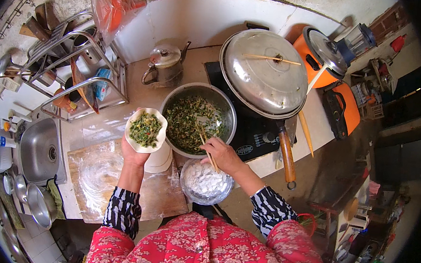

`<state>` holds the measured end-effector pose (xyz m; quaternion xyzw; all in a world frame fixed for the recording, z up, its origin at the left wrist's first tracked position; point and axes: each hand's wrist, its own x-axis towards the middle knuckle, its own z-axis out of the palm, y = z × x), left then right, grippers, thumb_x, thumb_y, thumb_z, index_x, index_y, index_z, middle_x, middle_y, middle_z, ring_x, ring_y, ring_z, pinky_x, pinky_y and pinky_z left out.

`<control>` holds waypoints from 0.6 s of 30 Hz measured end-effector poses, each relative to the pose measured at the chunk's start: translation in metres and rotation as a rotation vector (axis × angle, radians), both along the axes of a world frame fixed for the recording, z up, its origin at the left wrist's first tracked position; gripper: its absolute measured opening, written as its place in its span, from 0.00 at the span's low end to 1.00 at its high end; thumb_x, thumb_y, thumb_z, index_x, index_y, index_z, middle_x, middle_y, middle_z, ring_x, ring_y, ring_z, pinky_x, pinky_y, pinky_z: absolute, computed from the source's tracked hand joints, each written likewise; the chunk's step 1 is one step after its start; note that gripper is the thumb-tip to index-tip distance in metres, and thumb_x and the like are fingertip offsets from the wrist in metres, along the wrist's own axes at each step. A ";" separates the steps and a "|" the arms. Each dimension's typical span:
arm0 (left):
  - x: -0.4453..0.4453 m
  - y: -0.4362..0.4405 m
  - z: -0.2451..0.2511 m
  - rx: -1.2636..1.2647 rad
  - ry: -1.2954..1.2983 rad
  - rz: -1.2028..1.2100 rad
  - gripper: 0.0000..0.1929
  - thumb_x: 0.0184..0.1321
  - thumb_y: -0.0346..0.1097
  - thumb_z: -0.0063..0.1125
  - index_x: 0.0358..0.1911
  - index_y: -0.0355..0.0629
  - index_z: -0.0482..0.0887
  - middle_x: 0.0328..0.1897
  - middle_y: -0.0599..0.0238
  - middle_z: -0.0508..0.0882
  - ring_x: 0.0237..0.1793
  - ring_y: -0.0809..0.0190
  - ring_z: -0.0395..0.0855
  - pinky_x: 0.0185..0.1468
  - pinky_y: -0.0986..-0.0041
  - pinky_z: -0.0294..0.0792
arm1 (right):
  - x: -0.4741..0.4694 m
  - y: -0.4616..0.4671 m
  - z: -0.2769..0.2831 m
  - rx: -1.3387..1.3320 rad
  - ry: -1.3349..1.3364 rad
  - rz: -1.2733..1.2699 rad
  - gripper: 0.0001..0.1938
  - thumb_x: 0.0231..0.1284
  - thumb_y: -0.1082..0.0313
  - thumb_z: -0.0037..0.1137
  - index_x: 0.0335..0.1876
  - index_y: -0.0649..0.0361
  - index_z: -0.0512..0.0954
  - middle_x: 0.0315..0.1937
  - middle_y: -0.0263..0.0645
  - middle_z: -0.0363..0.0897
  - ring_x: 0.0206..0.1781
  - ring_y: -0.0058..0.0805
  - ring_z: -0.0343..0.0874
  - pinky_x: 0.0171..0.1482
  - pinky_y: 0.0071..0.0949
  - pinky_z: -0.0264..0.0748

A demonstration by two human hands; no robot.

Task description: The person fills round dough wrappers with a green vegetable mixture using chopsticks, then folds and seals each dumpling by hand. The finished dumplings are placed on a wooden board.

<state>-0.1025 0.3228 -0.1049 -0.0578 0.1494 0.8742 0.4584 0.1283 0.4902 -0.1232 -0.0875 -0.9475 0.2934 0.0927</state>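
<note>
On my left hand [134,155] rests a round dough wrapper [131,119] with a mound of chopped green filling [145,129] at its middle and a wavy rim. My right hand [223,156] grips a pair of chopsticks [203,135], whose tips reach into a large metal bowl [233,128] of the same green filling. Below that hand stands a bowl of white flour [206,183]. A stack of pale wrappers [160,160] sits right of my left wrist, on a floured wooden board [97,181], partly hidden by my left hand.
A lidded pan [266,72] with a wooden handle sits on a black induction cooktop [248,146]. Behind the bowl stands a metal kettle [166,65]. At left are a metal rack [79,37] and a sink [40,146]; at right, an orange pot [300,53].
</note>
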 end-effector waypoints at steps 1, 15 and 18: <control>-0.001 -0.001 0.001 0.005 -0.004 -0.001 0.23 0.69 0.40 0.31 0.63 0.40 0.70 0.64 0.54 0.74 0.64 0.47 0.71 0.68 0.51 0.62 | 0.002 0.000 0.002 0.015 -0.011 0.023 0.18 0.51 0.68 0.61 0.50 0.59 0.77 0.46 0.41 0.72 0.51 0.39 0.75 0.52 0.34 0.75; 0.084 0.047 0.037 0.131 -0.149 -0.290 0.23 0.71 0.42 0.30 0.63 0.45 0.71 0.62 0.54 0.75 0.61 0.49 0.74 0.65 0.54 0.67 | -0.008 -0.016 0.067 0.362 0.538 0.063 0.10 0.51 0.67 0.58 0.40 0.46 0.80 0.47 0.27 0.74 0.55 0.28 0.72 0.61 0.38 0.66; 0.086 0.052 0.043 0.112 -0.108 -0.314 0.23 0.70 0.42 0.30 0.62 0.45 0.71 0.61 0.54 0.76 0.61 0.49 0.74 0.64 0.55 0.67 | -0.005 -0.011 0.075 0.355 0.556 0.036 0.08 0.46 0.67 0.63 0.35 0.45 0.81 0.42 0.25 0.77 0.51 0.28 0.73 0.58 0.39 0.67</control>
